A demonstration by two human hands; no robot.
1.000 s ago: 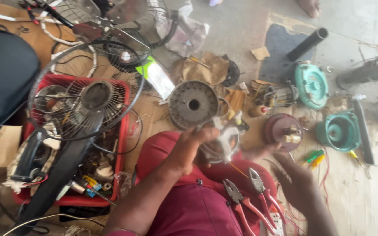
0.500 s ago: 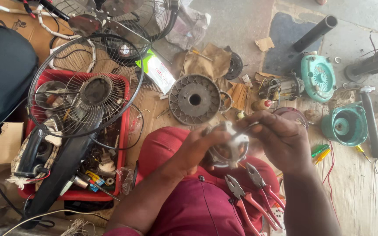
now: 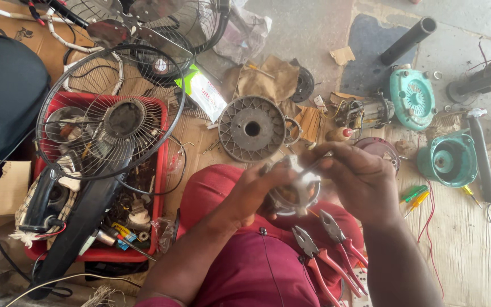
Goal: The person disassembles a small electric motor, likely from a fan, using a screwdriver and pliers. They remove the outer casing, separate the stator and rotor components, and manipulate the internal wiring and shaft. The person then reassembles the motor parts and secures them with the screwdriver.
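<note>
Metal motor housing (image 3: 292, 190), both hands gripping

The motor part (image 3: 294, 190) is dull grey cast metal, the ribbed round cover (image 3: 252, 128) matt grey metal, the fan guard (image 3: 109, 113) thin dark wire, the crate (image 3: 157, 187) glossy red plastic, the pliers (image 3: 328, 253) bare steel with smooth red plastic grips, the floor (image 3: 473, 250) rough pale wood.
</note>
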